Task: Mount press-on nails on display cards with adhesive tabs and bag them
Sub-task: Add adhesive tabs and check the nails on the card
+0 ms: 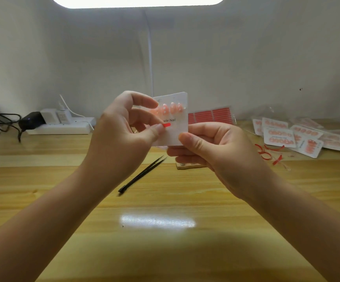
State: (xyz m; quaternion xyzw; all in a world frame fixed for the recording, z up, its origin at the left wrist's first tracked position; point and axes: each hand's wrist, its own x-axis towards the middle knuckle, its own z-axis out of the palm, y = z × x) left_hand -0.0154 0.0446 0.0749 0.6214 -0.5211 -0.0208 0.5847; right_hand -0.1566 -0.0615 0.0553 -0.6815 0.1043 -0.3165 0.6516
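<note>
Both forearms reach in from the bottom corners and meet above the middle of the wooden desk (63,180). The right hand (212,147) holds a white display card (178,127) upright in the air, thumb pressed on the card's lower right corner and the other fingers curled behind its bottom edge. The card carries a row of pink press-on nails (170,108) along its upper part, with printed text ending in "Nail" below them.

The left hand (122,129) comes in from the card's left side, wrist bent so the palm faces right. Its thumb and a finger pinch a small red adhesive tab (166,125) against the card's face, just under the printed text. The index finger arches above, its tip over the leftmost nails; whether it touches them is not clear.

On the desk below the hands lie black tweezers (142,175), tips pointing up and right, and a small wooden block (187,165) partly hidden by the right hand. Behind the card a red sheet of adhesive tabs (211,117) lies in clear wrap. At right sit finished nail cards (283,135) in a loose pile, with curled red backing strips (267,152) just in front. At left a white power strip (59,128) with plugs rests by the wall.
</note>
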